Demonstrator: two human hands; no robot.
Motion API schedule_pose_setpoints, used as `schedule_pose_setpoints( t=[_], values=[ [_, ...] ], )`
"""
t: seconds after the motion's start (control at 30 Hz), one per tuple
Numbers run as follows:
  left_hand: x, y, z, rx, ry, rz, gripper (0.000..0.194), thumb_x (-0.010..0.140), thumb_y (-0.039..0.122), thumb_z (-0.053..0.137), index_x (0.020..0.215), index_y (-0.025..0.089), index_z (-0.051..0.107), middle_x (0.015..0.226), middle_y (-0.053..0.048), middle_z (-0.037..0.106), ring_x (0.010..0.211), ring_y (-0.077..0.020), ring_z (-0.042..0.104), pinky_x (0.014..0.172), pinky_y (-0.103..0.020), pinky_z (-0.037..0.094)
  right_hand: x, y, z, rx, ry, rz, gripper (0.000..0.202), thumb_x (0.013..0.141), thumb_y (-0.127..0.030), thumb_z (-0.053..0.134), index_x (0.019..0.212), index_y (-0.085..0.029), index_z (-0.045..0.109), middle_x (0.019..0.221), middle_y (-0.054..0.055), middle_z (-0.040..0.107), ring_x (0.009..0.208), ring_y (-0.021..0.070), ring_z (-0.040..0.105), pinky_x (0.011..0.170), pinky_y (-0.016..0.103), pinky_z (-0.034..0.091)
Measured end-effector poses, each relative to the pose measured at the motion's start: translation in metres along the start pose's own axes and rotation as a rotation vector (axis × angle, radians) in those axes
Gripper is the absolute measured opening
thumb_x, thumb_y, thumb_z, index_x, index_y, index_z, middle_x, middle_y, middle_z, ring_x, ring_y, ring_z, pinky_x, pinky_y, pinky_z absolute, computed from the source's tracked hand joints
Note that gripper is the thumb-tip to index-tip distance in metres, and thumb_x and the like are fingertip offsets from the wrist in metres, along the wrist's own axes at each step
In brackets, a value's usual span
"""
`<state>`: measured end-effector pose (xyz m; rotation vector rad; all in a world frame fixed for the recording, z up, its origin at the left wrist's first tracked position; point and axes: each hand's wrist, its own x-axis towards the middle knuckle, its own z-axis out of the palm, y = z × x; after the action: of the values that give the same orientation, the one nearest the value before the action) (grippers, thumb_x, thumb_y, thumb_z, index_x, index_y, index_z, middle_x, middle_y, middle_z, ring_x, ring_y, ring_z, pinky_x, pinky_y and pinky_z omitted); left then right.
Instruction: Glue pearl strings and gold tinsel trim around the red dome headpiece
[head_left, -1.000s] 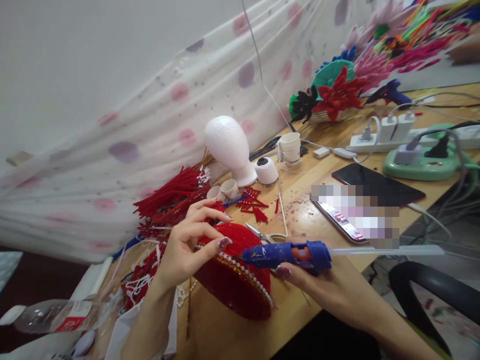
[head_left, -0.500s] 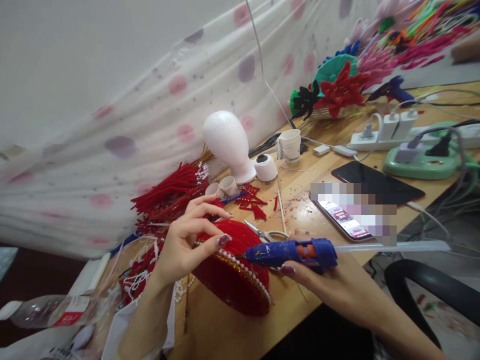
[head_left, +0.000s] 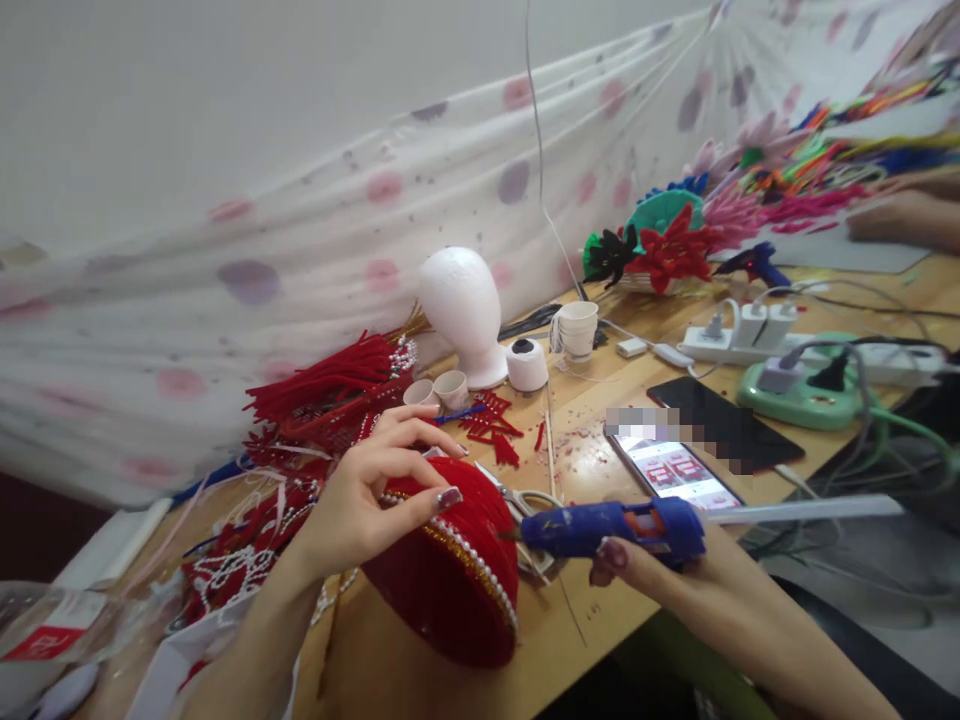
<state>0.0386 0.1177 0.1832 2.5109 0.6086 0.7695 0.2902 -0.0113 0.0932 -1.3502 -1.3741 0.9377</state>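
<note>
A red velvet hat (head_left: pixel 487 520), tilted with its dark red opening facing down toward me, is in my left hand (head_left: pixel 382 480). The thumb presses the rim beside a string of white pearls (head_left: pixel 474 560) and gold trim, while the other fingers spread over the crown. My right hand (head_left: pixel 675 580) is wrapped round a blue hot glue gun (head_left: pixel 592 528), with a long clear glue stick (head_left: pixel 810 510) out of its back. The nozzle points left at the hat's red side, a little off the pearl line; whether it touches is hard to tell. Scissors (head_left: pixel 536 500) lie behind the hat.
Behind stand a white foam head (head_left: pixel 461 310), a thread spool (head_left: pixel 526 366) and paper cups (head_left: pixel 577 328). Red tassels (head_left: pixel 322 375) are heaped at left. A lit phone (head_left: pixel 667 470), a dark tablet (head_left: pixel 727 425) and power strips (head_left: pixel 799 395) lie right. Another person's hand (head_left: pixel 892 215) is far right.
The glue gun's nozzle has drawn away from the pearl trim to the right. The left hand still holds the hat's rim. My view has shifted, showing more of the table's far right.
</note>
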Motion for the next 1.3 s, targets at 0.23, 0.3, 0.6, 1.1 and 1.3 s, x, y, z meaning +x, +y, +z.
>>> schedule_pose_setpoints(
  t=[0.23, 0.3, 0.6, 1.1, 1.3],
  values=[
    [0.001, -0.006, 0.0, -0.005, 0.013, 0.044, 0.017, 0.085, 0.023, 0.07, 0.07, 0.027, 0.076, 0.1, -0.004, 0.077, 0.125, -0.0318, 0.056, 0.111, -0.056, 0.039, 0.022, 0.021, 0.006, -0.503, 0.399, 0.061, 0.042, 0.096, -0.053, 0.05, 0.096, -0.02, 0.075, 0.086, 0.008, 0.078, 0.086, 0.0296, 0.074, 0.074, 0.036, 0.059],
    [0.001, -0.008, 0.0, -0.018, 0.016, 0.045, 0.016, 0.085, 0.024, 0.071, 0.07, 0.027, 0.077, 0.101, -0.004, 0.077, 0.125, -0.0322, 0.056, 0.111, -0.056, 0.039, 0.03, 0.03, 0.012, -0.678, 0.41, 0.108, 0.039, 0.098, -0.047, 0.047, 0.095, -0.019, 0.074, 0.085, 0.01, 0.077, 0.081, 0.0292, 0.074, 0.07, 0.036, 0.057],
    [-0.001, -0.015, -0.001, -0.083, 0.058, 0.052, 0.016, 0.092, 0.023, 0.064, 0.092, 0.027, 0.079, 0.103, -0.002, 0.078, 0.12, -0.0249, 0.059, 0.112, -0.049, 0.037, 0.02, 0.052, 0.008, -0.858, 0.48, 0.095, 0.05, 0.09, -0.056, 0.046, 0.097, -0.013, 0.071, 0.096, 0.022, 0.074, 0.097, 0.0404, 0.069, 0.081, 0.048, 0.052],
    [-0.001, -0.019, -0.002, -0.154, 0.261, -0.028, 0.028, 0.084, 0.01, 0.053, 0.091, 0.023, 0.077, 0.105, -0.005, 0.077, 0.114, -0.0231, 0.065, 0.109, -0.046, 0.043, 0.004, 0.027, 0.097, 0.067, -0.012, -0.14, 0.096, 0.079, -0.04, 0.076, 0.155, -0.024, 0.021, 0.158, 0.017, 0.041, 0.137, 0.0289, 0.051, 0.112, 0.045, 0.044],
    [-0.013, -0.003, -0.006, -0.104, 0.378, -0.063, 0.02, 0.085, 0.013, 0.058, 0.09, 0.022, 0.075, 0.1, -0.005, 0.076, 0.104, -0.0209, 0.067, 0.099, -0.038, 0.049, 0.024, 0.036, 0.113, 0.164, -0.13, -0.071, 0.106, 0.07, -0.023, 0.059, 0.16, -0.019, 0.004, 0.158, 0.017, 0.039, 0.145, 0.0326, 0.042, 0.121, 0.053, 0.029]
  ],
)
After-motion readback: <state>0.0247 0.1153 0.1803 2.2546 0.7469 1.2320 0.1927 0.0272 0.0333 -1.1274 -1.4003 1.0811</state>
